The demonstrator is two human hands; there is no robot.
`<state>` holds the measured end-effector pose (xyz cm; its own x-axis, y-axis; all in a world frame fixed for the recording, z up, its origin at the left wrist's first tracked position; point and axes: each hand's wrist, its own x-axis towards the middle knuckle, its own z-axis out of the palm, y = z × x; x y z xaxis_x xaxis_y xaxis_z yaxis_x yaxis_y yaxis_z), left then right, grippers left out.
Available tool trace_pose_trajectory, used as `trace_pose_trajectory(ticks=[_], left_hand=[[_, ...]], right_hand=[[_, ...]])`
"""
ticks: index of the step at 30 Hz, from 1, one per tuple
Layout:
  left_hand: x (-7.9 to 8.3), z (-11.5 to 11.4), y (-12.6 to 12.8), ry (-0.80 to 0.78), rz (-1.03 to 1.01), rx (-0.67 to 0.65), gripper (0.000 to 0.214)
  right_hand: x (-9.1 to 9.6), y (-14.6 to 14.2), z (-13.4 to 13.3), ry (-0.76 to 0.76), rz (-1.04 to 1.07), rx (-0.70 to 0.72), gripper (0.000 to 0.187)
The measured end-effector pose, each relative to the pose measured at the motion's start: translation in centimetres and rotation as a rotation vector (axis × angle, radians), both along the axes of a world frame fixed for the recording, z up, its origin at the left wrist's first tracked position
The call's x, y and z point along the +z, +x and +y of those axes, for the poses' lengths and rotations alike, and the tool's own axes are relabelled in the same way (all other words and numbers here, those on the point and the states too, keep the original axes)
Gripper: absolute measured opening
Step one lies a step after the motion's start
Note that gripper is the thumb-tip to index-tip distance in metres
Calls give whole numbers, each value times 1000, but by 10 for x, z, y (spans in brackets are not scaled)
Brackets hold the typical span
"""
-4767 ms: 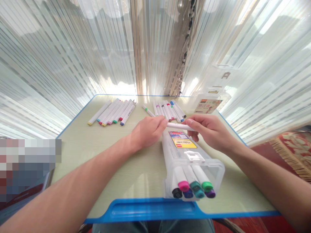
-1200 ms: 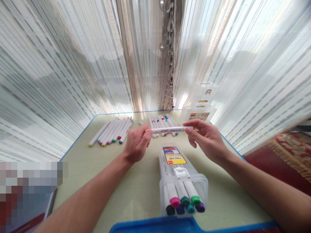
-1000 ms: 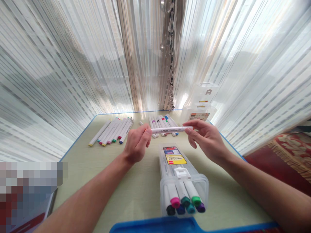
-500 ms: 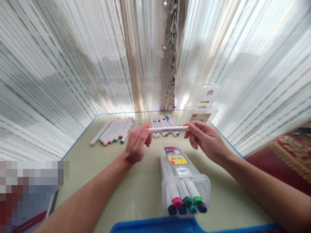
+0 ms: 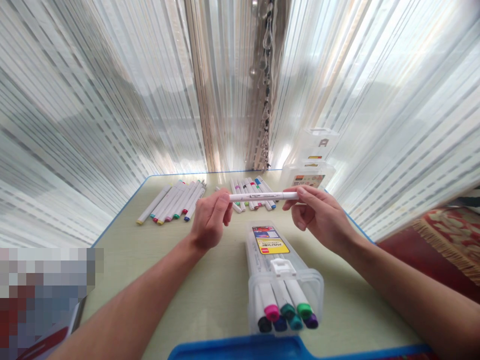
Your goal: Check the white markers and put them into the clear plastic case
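A white marker point(image 5: 258, 196) is held level above the table between both my hands. My left hand point(image 5: 210, 217) closes round its left end, with the thumb along it. The fingers of my right hand point(image 5: 318, 212) pinch the right end. Below the marker lies a clear plastic case point(image 5: 287, 270) with a yellow label, its end toward me. Several markers point(image 5: 287, 310) with pink, green, teal, blue, purple and black ends show in it. Behind my hands, loose markers point(image 5: 253, 190) lie at the back middle, partly hidden by the held marker.
Another group of markers point(image 5: 174, 200) lies at the back left. A clear open case point(image 5: 309, 167) stands at the back right. The table point(image 5: 150, 280) has a blue rim, and a blue panel point(image 5: 236, 347) sits at its front. Striped string curtains point(image 5: 150, 90) hang behind.
My right hand has shifted slightly to the right along the marker, so more of its right end shows. My left hand has hardly moved.
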<state>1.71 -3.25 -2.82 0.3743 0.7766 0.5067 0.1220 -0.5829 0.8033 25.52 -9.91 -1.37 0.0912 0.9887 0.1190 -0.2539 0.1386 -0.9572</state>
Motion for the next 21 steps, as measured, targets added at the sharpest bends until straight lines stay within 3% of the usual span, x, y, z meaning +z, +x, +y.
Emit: trace_pose_trajectory(ticks=[13, 21], left_hand=[[2, 1, 2, 65, 165, 102, 46], [4, -1, 3, 4, 100, 60, 46]], right_hand=[[-6, 3, 1, 53, -97, -33, 20], [-9, 3, 1, 88, -169, -58, 17]])
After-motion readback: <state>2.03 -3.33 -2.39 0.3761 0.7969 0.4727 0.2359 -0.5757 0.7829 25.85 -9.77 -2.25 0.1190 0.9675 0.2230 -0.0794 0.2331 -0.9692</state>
